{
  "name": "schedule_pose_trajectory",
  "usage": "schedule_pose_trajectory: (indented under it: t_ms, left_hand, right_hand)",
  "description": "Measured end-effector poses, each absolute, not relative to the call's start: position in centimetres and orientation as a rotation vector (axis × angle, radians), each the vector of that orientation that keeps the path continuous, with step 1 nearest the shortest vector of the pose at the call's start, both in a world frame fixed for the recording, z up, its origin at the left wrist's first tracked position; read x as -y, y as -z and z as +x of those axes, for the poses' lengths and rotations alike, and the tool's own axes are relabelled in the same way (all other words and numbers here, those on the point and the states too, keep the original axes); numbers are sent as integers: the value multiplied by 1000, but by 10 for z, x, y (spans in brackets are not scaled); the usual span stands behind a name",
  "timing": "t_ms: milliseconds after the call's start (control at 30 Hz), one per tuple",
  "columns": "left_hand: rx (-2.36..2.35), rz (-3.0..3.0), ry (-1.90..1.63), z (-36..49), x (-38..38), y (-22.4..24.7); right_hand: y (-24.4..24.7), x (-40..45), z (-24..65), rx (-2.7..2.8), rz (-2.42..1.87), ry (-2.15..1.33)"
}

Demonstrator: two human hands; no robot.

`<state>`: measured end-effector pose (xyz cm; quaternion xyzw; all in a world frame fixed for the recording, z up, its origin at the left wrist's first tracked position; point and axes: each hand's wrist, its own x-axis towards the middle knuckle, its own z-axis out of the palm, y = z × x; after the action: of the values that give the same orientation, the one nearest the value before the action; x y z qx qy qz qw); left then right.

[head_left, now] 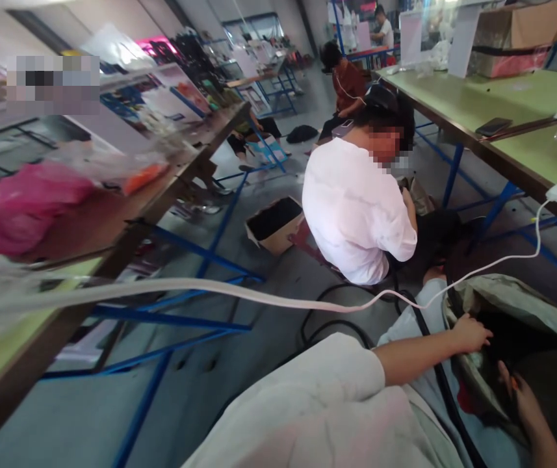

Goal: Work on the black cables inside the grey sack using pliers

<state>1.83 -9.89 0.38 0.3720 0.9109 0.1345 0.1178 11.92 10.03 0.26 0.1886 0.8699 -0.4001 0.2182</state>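
At the lower right, a large greenish-grey bag (517, 292) with dark contents (517, 335) lies open against my legs. My left hand (472, 334) is at the bag's near rim, its fingers bent and closed over the edge of the opening; what they hold is too small to make out. Lower down, my right hand (519, 390) reaches into the bag, fingers closed round a small orange and dark object (515, 383). A white cable (336, 307) runs across the view above my left forearm.
A person in a white shirt (356, 201) sits just ahead, beside an open cardboard box (278, 234). Blue-legged tables flank the aisle: a cluttered one (122, 253) left, a green-topped one (483, 97) right. Black straps (327, 325) lie on the floor. Other people sit farther back.
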Motion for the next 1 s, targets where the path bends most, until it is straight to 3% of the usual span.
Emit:
schedule_pose_trajectory:
  t_ms: [533,833,1000]
  left_hand:
    - [-2667,1053,-374,21,97,-7]
    - [-2654,994,-415,21,96,-10]
    - [-2671,688,-591,18,94,-19]
  right_hand:
    - [-19,-92,120,-2361,537,972]
    - [-2,-97,119,-2330,629,1081]
    - [5,-96,127,-2219,445,1186]
